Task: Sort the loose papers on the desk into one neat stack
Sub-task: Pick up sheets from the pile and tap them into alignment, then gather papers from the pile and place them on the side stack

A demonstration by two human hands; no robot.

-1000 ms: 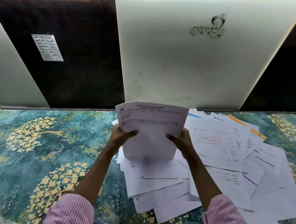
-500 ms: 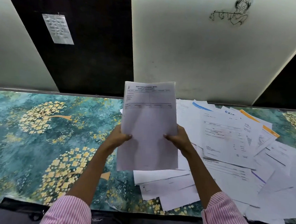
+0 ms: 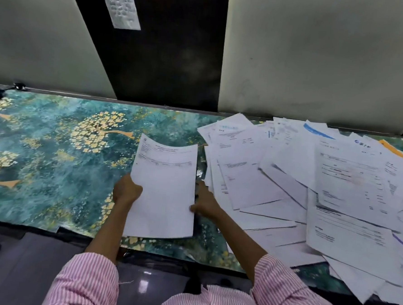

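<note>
Teal and gold floral desk cover [image 3: 53,162] fills the foreground, with grey wall panels and a dark strip behind it, and a small printed notice [image 3: 120,4] taped high on that strip. Down at the grip now: left hand [image 3: 126,191] is clamped on the left edge of a printed sheet [image 3: 165,188], thumb over the front, while the right hand [image 3: 204,203] pinches the opposite edge low down. Whether that is one page or a thin bundle, hard to call from here; the top edge curls slightly. It hangs just above the bare patch of desk near the front edge, left of the mess, its lower end over the desk's front edge. My read: this is the start of the neat stack, about to be laid on that bare spot.

And the mess is big. Loose papers [image 3: 311,194] fan across the right half of the desk, overlapping at all angles, some with blue headers, one orange-edged sheet [image 3: 394,150] at the far right, a few corners poking past the front edge. So the score: barely begun. No finished stack sits on the desk yet, and nearly every page is left to gather, square up and add.
</note>
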